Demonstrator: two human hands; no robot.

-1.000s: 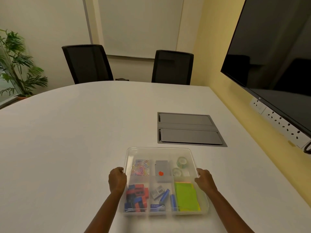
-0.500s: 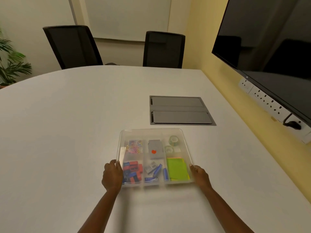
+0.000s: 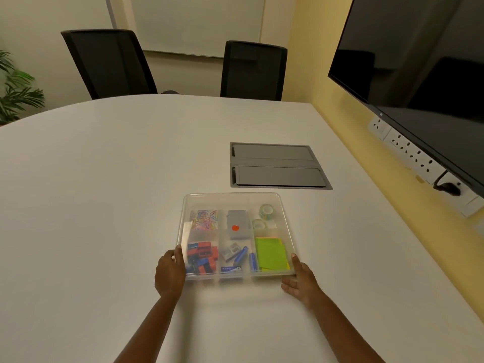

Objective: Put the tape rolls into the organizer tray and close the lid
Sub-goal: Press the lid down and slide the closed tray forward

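Your left hand (image 3: 169,275) curls against the near left corner of the organizer tray (image 3: 237,197), fingers closed on its edge; your right hand (image 3: 298,279) lies open, fingertips touching the near right corner. Both tape rolls (image 3: 262,218) sit in the far right compartment, under what looks like a clear lid already on. Judged from this, you're seating it: next, press each corner down evenly.

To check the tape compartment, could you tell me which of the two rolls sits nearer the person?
The flatter tape roll, nearer than the upright tape roll behind it.
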